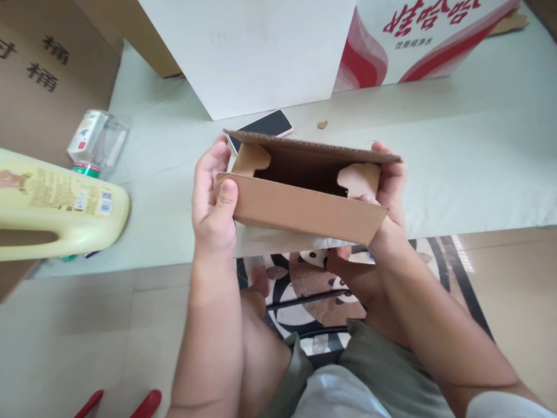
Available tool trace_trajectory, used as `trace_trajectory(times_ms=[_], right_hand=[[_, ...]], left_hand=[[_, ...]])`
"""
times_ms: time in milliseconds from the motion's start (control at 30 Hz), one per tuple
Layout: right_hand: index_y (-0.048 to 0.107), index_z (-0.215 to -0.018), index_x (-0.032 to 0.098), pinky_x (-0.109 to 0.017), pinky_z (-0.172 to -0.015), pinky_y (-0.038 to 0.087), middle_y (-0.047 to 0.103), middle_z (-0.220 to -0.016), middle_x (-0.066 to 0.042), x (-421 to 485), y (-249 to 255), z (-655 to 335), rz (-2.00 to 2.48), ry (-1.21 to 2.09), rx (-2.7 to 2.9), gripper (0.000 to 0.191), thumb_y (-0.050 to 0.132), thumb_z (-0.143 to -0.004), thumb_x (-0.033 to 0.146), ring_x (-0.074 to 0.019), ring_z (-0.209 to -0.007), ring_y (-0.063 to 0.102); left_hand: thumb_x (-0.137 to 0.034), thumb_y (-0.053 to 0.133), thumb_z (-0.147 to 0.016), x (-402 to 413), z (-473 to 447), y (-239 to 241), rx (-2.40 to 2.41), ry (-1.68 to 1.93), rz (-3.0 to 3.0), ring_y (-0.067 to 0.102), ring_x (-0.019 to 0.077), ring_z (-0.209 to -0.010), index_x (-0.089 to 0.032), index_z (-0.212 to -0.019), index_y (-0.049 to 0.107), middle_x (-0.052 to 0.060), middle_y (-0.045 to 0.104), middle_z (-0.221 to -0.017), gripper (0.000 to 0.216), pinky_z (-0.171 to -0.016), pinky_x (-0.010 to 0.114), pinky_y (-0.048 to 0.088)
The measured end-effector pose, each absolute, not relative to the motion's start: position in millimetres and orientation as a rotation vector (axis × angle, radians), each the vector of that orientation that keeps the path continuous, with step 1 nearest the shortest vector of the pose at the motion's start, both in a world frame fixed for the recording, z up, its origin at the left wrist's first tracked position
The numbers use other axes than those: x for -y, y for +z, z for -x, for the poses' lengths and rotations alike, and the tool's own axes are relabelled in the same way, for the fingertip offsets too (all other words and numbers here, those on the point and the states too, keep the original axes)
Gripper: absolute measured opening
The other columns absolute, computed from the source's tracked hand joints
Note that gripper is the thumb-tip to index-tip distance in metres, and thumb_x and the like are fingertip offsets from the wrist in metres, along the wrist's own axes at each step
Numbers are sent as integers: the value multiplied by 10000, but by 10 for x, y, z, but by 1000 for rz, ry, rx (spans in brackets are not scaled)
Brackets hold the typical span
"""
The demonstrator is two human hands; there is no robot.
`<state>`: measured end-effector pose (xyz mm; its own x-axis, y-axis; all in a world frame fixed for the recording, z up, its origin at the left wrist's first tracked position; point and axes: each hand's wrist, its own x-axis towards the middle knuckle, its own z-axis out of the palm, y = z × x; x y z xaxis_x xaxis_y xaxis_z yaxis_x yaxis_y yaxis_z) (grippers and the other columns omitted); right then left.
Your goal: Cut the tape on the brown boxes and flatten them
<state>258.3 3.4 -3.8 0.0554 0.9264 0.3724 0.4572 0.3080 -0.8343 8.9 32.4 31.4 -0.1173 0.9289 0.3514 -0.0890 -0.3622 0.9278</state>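
A small brown cardboard box [300, 209] is held up before me, its opening facing me with the flaps standing apart. At its left end my left hand [215, 194] grips it, thumb on the near flap and fingers behind. My right hand [389, 200] clasps the right end, fingers curled round the back and the thumb partly hidden by the near flap. Two small notched side flaps angle over the dark inside, where I cannot make out any contents. Just behind the box lies a phone [265, 125], partly covered by the raised back flap.
A white carton [261, 52] and a red-and-white printed carton [413, 46] stand at the back of the pale green cloth [478, 151]. To the left are a yellow jug [96, 209], a clear plastic bottle [98, 139] and a large brown carton [52, 87]. Red handles [145, 403] show at bottom left.
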Motion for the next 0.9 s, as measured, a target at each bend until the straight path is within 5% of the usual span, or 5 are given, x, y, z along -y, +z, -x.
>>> trace_trajectory(times_ms=[200,433,900], right_hand=[[461,-1249,404,-635,-1120,499,369,-1613,14,-113,-136,-2587,1068,714,1429,561,234,-917,796,-323,-1521,402],[440,-1157,373,-636,-1210,394,312,-1625,34,-98,-124,-2602,1117,607,1551,434,457,-912,731,-329,-1562,319],[641,-960,312,-673,-1247,315,454,-1566,38,-133,-154,-2617,1038,702,1348,498,325,-982,696,-360,-1497,420]], left_hand=[[-601,798,-797,-306,-112,314,-1109,1587,-1331,481,263,-1482,-386,-1257,650,-24,573,-1518,529,-1267,408,377],[-363,706,-912,-277,-147,350,-1245,1538,-1362,568,259,-1384,-261,-959,766,18,708,-1283,127,-1258,409,378],[-239,635,-944,-382,-44,167,-1278,1669,-1694,717,221,-1139,-245,-937,801,13,785,-1108,167,-1121,412,525]])
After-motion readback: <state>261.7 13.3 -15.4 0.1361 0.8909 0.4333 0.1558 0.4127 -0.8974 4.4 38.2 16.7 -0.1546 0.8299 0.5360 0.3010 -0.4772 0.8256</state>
